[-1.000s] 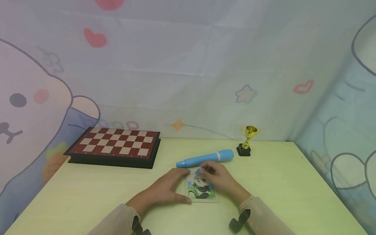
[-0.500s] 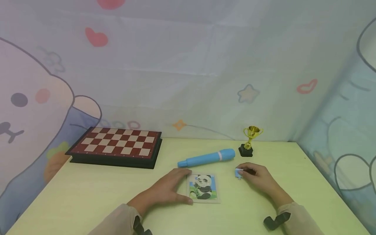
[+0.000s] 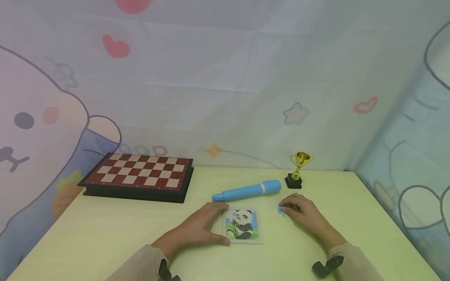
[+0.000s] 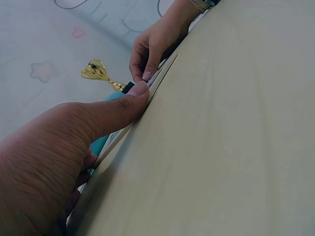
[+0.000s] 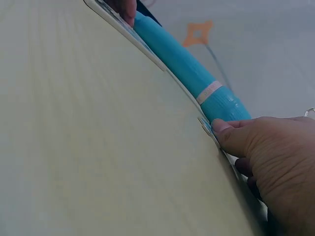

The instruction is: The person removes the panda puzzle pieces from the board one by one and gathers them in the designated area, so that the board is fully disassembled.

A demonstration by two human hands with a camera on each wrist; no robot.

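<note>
A small panda puzzle (image 3: 243, 226) in a pale frame lies flat on the yellow-green table (image 3: 105, 234). My left hand (image 3: 212, 225) holds the frame's left edge, fingers at the far corner and thumb at the near one; in the left wrist view the thumb (image 4: 125, 101) presses on the frame's edge (image 4: 165, 71). My right hand (image 3: 287, 210) rests on the table to the right of the puzzle and pinches a small blue puzzle piece (image 3: 281, 211). The right wrist view shows that thumb (image 5: 231, 135) on the piece (image 5: 206, 126), low at the table's surface.
A blue marker-like pen (image 3: 247, 190) lies just behind the puzzle. A small gold trophy (image 3: 299, 170) on a black base stands behind the right hand. A red-and-cream chessboard (image 3: 138, 175) sits at the back left. Cartoon-printed cloth walls enclose the table.
My right hand lifted the blue piece off the puzzle's top, carried it to the right and brought it down to the table. The left hand kept its hold on the frame.
</note>
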